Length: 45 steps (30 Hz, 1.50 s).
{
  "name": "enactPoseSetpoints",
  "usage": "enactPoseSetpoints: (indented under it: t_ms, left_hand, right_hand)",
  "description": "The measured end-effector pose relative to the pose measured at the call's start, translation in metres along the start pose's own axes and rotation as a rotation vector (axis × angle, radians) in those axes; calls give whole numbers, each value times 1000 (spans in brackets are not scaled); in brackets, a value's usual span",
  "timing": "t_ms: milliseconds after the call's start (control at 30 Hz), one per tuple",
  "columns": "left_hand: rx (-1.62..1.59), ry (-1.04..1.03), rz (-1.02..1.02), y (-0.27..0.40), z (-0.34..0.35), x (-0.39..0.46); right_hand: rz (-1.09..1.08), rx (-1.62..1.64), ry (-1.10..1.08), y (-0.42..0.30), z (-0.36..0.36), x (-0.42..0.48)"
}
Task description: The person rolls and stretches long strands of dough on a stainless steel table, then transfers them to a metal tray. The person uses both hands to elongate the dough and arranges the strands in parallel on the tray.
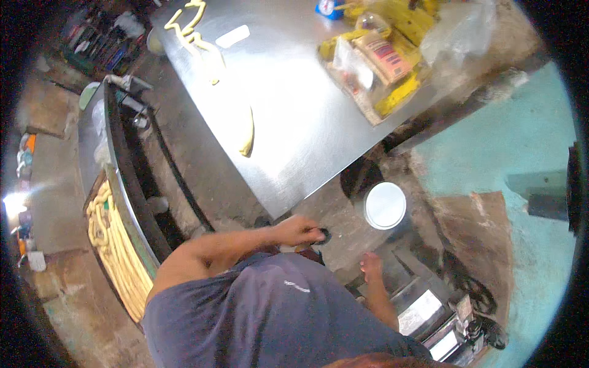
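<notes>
My left hand [299, 231] is held in front of my body near the table's corner, fingers curled; a dark round object shows right beside it, and whether they touch is unclear. My right hand [372, 266] hangs lower at the right, blurred, below a white round lid [385, 205]. On the steel table [294, 184] a pale yellow rope of dough [218, 55] runs along the left edge, looped at its far end. Its nearer part is washed out by glare, and a thick rounded end [248, 138] lies closest to me. A flat white piece [232, 36] rests beside the rope.
Several long dough strips [119, 257] lie in a tray at the left. The table's right side holds packages [384, 57] on yellow sacking, a clear plastic bag [455, 32] and a blue scale [329, 9]. A metal machine [421, 313] with wheels stands at lower right, near a turquoise wall [497, 138].
</notes>
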<state>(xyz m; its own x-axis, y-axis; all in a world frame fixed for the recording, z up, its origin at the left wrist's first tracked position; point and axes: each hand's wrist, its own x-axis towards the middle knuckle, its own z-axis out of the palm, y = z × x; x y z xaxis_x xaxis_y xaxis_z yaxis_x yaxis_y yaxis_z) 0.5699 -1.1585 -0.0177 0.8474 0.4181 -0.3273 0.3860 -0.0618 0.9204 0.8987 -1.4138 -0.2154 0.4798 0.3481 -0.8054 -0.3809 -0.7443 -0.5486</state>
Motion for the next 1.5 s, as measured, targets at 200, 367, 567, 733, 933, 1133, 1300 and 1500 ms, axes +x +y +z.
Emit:
enactPoseSetpoints:
  t_ms: [200, 367, 567, 733, 933, 1133, 1300, 1500]
  left_hand:
    - [239, 319, -446, -175, -21, -159]
    - [62, 264, -352, -236, -14, -214]
    - [-480, 476, -301, -237, -21, -267]
    - [-369, 862, -506, -219, -64, -322]
    - [-220, 1052, -430, -223, -95, -360]
    - [-409, 1010, -490, -236, -137, -329]
    - [-205, 960, -508, -259, -211, -316]
    - [-135, 1063, -714, -269, -296, -358]
  right_hand:
    - [-483, -547, 15, 7, 54, 47]
    - [-1044, -530, -28, -146, 189, -86]
    - [-1127, -438, -255, -186, 305, -128]
    - [-1105, -476, -445, -175, 382, -150]
    - [-1288, -590, -442, -174, 439, -189]
    - [-1117, -643, -521, -209, 495, -200]
    - [-1163, -510, -554, -259, 572, -194]
    - [-1239, -541, -728, -330, 695, -190]
